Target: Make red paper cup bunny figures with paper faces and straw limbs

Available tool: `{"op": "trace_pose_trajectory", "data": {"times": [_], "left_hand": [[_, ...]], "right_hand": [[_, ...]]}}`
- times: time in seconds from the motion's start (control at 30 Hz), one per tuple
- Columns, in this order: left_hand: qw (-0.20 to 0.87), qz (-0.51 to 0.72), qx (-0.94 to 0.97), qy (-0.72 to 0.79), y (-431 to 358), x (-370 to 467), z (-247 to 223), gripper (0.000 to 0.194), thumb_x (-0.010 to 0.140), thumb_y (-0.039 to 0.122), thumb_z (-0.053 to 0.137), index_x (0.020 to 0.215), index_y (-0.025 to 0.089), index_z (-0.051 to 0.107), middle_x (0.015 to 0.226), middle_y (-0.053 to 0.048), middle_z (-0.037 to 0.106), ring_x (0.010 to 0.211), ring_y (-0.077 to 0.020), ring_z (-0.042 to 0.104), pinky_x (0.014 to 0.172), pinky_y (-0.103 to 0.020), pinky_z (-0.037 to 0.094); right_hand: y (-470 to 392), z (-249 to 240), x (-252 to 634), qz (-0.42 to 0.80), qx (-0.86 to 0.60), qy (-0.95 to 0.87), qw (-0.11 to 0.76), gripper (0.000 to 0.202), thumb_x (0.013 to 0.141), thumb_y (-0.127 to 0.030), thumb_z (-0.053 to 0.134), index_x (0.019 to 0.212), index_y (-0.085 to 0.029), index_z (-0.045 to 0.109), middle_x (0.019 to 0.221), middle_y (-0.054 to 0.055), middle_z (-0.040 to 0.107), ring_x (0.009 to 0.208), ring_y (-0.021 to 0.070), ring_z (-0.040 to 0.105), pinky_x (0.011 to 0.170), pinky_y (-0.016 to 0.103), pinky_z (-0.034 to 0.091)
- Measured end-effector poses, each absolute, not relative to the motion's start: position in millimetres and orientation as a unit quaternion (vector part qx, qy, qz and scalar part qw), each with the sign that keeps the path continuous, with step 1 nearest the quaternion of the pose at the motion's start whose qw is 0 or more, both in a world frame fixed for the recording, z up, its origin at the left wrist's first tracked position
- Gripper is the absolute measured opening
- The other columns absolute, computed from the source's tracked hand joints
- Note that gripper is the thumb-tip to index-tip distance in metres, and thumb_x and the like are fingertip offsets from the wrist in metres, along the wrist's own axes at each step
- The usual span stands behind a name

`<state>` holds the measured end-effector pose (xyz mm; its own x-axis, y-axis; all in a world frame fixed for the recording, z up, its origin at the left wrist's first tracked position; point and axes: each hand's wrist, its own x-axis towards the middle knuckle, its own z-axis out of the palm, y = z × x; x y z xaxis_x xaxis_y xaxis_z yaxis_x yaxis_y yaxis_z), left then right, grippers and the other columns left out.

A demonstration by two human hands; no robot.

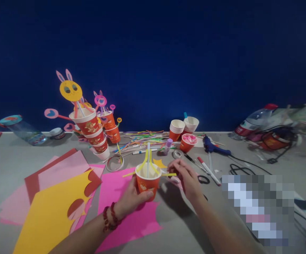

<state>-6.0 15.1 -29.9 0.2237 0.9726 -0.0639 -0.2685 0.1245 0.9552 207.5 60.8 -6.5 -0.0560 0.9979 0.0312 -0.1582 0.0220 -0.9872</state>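
Observation:
My left hand (133,199), with a red bead bracelet at the wrist, is closed around an orange-red paper cup (148,184). Yellow pipe cleaners (140,165) bend up from the cup and stick out at both sides. A pale stick (148,160) stands upright in its middle. Just right of the cup, my right hand (183,176) hovers with loosely bent fingers, near the end of the right yellow pipe cleaner; nothing shows in it. Small pale paper pieces (174,179) lie under those fingers. Behind the cup is a yellow paper cutout (159,163).
Pink paper (132,218) and yellow paper (44,211) lie left. Behind stand decorated cup stacks (92,123), many pipe cleaners (142,141), a purple glue stick (168,146) and plain cups (176,128). Right are a corded glue gun (216,147), a marker (208,171) and a bottle (256,121).

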Motion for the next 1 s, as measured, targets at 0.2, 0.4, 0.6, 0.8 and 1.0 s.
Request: {"op": "trace_pose_trajectory", "data": {"times": [0.2, 0.4, 0.6, 0.8, 1.0], "left_hand": [[0.646, 0.442, 0.503, 0.365, 11, 0, -28, 0.065, 0.069, 0.04, 0.086, 0.121, 0.017, 0.054, 0.105, -0.011, 0.069, 0.091, -0.024, 0.065, 0.082, -0.037, 0.053], [0.613, 0.437, 0.54, 0.376, 12, 3, -26, 0.06, 0.072, 0.033, 0.083, 0.124, 0.017, 0.057, 0.11, -0.01, 0.067, 0.094, -0.0242, 0.063, 0.083, -0.035, 0.053], [0.567, 0.452, 0.576, 0.377, 16, 0, -33, 0.06, 0.074, 0.03, 0.082, 0.128, 0.018, 0.058, 0.125, -0.012, 0.065, 0.112, -0.0295, 0.062, 0.1, -0.042, 0.049], [0.501, 0.444, 0.626, 0.4, 20, -5, -34, 0.062, 0.076, 0.031, 0.081, 0.131, 0.018, 0.056, 0.127, -0.013, 0.066, 0.114, -0.031, 0.062, 0.103, -0.044, 0.048], [0.456, 0.433, 0.64, 0.441, 23, -6, -19, 0.056, 0.075, 0.028, 0.08, 0.127, 0.02, 0.06, 0.117, -0.01, 0.071, 0.107, -0.0311, 0.066, 0.103, -0.046, 0.048]], "right_hand": [[64, 36, 206, 0.535, -0.399, -0.554, 0.497, 0.033, 0.083, -0.046, 0.073, 0.106, -0.022, 0.071, 0.102, 0.008, 0.073, 0.094, 0.0228, 0.067, 0.085, 0.034, 0.053], [74, 57, 185, 0.543, -0.399, -0.621, 0.4, 0.034, 0.079, -0.049, 0.077, 0.092, -0.017, 0.076, 0.085, 0.006, 0.073, 0.083, 0.023, 0.067, 0.075, 0.034, 0.054], [79, 49, 179, 0.459, -0.445, -0.651, 0.41, 0.038, 0.08, -0.051, 0.073, 0.066, -0.017, 0.066, 0.062, -0.001, 0.058, 0.061, 0.015, 0.053, 0.057, 0.025, 0.044], [80, 56, 178, 0.376, -0.481, -0.69, 0.39, 0.042, 0.084, -0.05, 0.07, 0.06, -0.019, 0.055, 0.058, -0.004, 0.047, 0.057, 0.0127, 0.043, 0.05, 0.024, 0.033], [80, 58, 173, 0.31, -0.493, -0.72, 0.378, 0.041, 0.088, -0.046, 0.064, 0.059, -0.021, 0.049, 0.056, -0.003, 0.05, 0.054, 0.0132, 0.044, 0.052, 0.026, 0.031]]}}
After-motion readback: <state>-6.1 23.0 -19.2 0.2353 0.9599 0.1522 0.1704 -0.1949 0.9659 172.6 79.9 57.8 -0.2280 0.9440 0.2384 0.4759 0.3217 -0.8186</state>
